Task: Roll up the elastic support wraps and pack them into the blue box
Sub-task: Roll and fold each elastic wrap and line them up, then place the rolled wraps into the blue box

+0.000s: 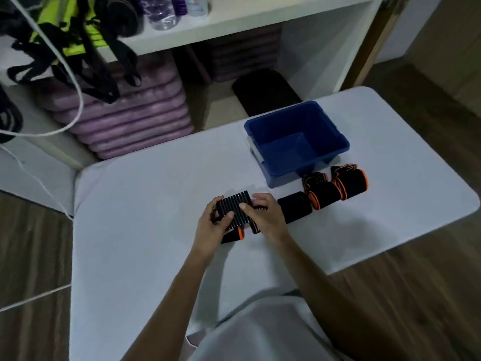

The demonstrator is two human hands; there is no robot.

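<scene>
Mid-tabletop, a ribbed black wrap (235,209) is gripped by both hands: left hand (212,227) fingers curled round its left side, right hand (263,214) fingers curled over its right side. Blue box (296,142) is set near the far edge, nothing seen inside. Three wraps (325,190) are lined up just beside the box's near side.

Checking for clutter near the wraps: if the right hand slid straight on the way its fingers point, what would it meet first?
The right hand points leftward across the striped wrap it holds, so it would likely meet the left hand first; depth is uncertain.
</scene>
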